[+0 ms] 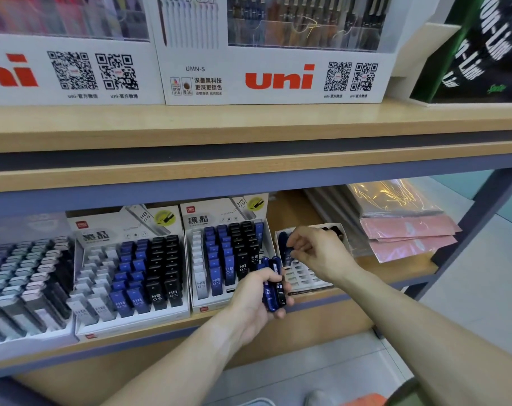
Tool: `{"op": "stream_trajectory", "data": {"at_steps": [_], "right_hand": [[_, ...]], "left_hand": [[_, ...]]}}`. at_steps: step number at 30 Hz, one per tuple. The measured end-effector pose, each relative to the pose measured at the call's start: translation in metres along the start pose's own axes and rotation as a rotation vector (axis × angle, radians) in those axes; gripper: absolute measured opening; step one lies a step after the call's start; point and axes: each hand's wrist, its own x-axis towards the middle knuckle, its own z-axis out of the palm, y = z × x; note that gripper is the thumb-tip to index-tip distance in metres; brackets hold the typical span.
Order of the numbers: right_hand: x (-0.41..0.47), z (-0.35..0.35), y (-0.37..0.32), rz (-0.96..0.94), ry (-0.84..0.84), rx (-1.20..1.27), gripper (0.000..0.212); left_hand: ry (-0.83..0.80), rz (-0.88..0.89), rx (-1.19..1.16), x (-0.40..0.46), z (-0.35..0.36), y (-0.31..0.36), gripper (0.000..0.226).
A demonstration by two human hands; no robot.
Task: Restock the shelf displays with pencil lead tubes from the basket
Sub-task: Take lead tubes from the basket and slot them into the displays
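My left hand grips a bundle of blue and black pencil lead tubes in front of the lower shelf. My right hand reaches into a small white display box at the right end of the row and pinches a blue tube over its mostly bare slots. Two Deli display boxes stand to the left, one and another, filled with white, blue and black HB 0.5 tubes. The basket is not clearly in view.
A grey-toned tube display fills the far left of the lower shelf. Pink and clear plastic sleeves lie stacked to the right. Uni pen displays stand on the upper shelf. The shelf's metal post runs down at right.
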Motion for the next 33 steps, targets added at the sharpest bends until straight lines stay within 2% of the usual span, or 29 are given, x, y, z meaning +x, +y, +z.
{"op": "stream_trajectory", "data": {"at_steps": [12,14,16,19,22,30,33], "right_hand": [[-0.001,0.007,-0.004,0.069,0.133,-0.075,0.019],[-0.004,0.002,-0.009,0.099,0.182,-0.039,0.019],[-0.007,-0.004,-0.019,0.163,0.203,0.102,0.011],[-0.015,-0.01,-0.032,0.281,0.006,0.388,0.021],[-0.023,-0.011,-0.036,0.308,-0.123,0.5,0.026],[-0.026,-0.03,-0.027,0.353,-0.056,0.652,0.025],[-0.03,-0.041,-0.023,0.347,-0.099,0.68,0.02]], "left_hand": [[-0.013,0.063,0.013,-0.011,0.002,0.005,0.024],[-0.029,0.083,0.025,-0.014,0.001,0.005,0.023],[-0.032,0.094,0.033,-0.015,0.0,0.005,0.023],[-0.054,0.108,0.047,-0.014,-0.001,0.004,0.024],[-0.08,0.115,0.066,-0.013,0.0,0.001,0.026],[-0.108,0.105,-0.01,-0.008,0.003,-0.001,0.031],[-0.079,0.145,-0.025,-0.007,0.001,0.003,0.031]]}}
